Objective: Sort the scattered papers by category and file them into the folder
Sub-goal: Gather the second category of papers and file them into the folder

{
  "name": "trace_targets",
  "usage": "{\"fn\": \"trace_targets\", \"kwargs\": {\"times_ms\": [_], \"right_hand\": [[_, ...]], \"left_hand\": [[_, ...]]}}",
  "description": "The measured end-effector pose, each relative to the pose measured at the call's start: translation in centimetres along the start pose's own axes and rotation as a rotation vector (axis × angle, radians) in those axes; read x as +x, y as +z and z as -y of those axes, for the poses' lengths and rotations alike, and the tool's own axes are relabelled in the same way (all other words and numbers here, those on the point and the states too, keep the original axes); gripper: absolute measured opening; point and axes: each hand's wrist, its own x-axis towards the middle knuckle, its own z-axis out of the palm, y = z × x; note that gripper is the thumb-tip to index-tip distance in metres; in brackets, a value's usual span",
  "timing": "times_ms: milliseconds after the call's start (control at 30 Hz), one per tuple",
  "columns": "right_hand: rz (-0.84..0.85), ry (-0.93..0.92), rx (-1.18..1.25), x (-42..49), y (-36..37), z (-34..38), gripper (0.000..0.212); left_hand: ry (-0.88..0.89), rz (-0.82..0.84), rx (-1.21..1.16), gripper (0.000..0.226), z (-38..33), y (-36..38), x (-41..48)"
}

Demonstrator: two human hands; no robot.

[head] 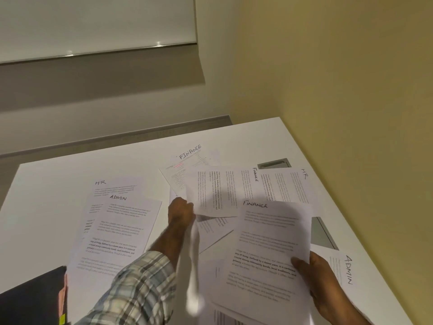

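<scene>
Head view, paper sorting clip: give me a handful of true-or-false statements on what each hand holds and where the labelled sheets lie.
1. The right hand holds a sheet headed FINANCE. True.
2. The left hand rests flat and empty on the table. False: it pinches the corner of a sideways sheet marked FINANCE.
3. A sheet headed ADMIN lies on the left, overlapping one headed HR. True.
4. The dark folder lies open in the middle of the table. False: it sits at the near left corner of the view.
5. The left sleeve is plaid. True.
</scene>
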Motion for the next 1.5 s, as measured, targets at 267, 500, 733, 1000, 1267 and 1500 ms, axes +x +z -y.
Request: {"fn": "trace_targets", "kwargs": {"times_ms": [267, 500, 733, 1000, 1267, 1500], "right_hand": [[-0.062, -0.073, 0.142, 0.4, 2.3, -1.4, 0.022], [-0.04, -0.132, 0.226, -0.9, 6.3, -0.5, 0.024], [0.219, -0.276, 0.121, -3.9, 10.1, 3.0, 0.031], [0.451, -0.318, 0.176, -6.1, 10.7, 4.3, 0.026], [0.646, -0.296, 0.187, -6.8, 10.1, 4.5, 0.033], [0.608, -0.304, 0.069, -8.4, 14.2, 4.5, 0.024]], "left_hand": [[-0.274, 0.15, -1.136, 0.032, -1.5, -6.1, -9.4], [-0.252, 0.274, -1.008, 0.007, 0.4, -7.5, -21.5], [-0.21, 0.386, -0.782, 0.013, 1.2, -6.8, -28.9], [-0.226, 0.655, -0.438, 0.055, 4.0, -10.0, -32.6], [0.204, -0.133, -0.233, 0.036, 5.6, -20.6, -25.8], [-0.024, 0.552, -0.673, 0.03, 7.5, -16.4, -22.1]]}}
